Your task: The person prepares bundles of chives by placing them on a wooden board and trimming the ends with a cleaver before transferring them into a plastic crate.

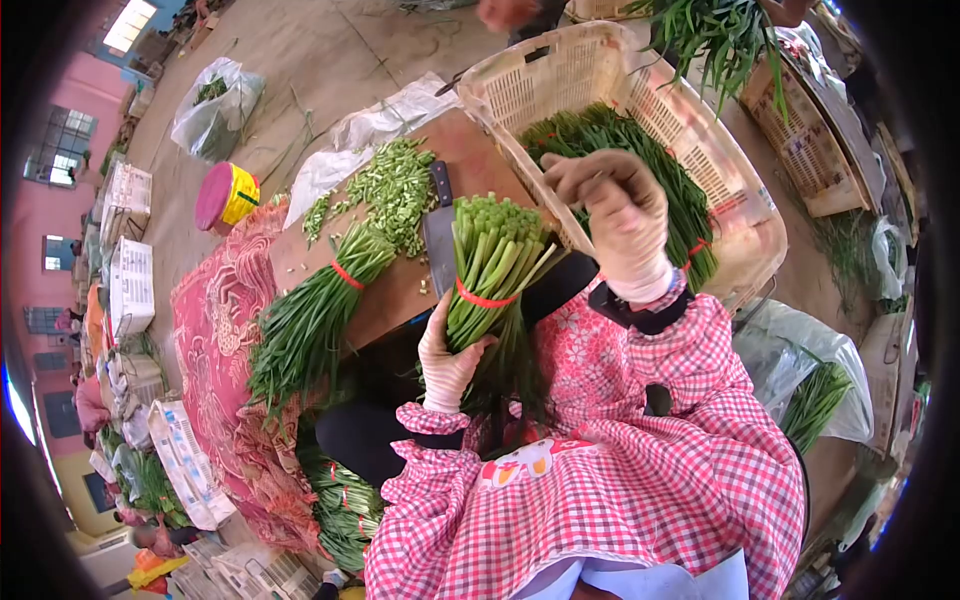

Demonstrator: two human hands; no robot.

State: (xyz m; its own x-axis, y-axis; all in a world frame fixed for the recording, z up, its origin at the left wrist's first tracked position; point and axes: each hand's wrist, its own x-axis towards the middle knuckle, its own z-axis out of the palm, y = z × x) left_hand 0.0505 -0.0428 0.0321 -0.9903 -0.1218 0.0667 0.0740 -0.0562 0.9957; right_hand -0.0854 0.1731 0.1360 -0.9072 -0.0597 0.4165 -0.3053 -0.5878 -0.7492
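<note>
My left hand (448,365), in a pale glove, is closed round a bunch of garlic chives (490,245) with a red band (484,297). Its cut stem ends point up and away from me. My right hand (615,195), gloved with dirty fingertips, is raised beside the plastic crate's near side. Its fingers are curled; whatever they may hold is hidden. Left of the held bunch, a knife (438,235) with a dark handle lies on the brown board (455,140). A second red-banded bunch (325,295) rests on the board's left part, near a heap of chopped stem pieces (395,190).
The plastic crate (745,215) holds more banded greens. A red patterned cloth (225,310) lies to the left, below a pink and yellow bucket (228,196). At top right, another person's hand (788,12) is beside loose greens (715,45). A plastic bag (800,360) stands at right.
</note>
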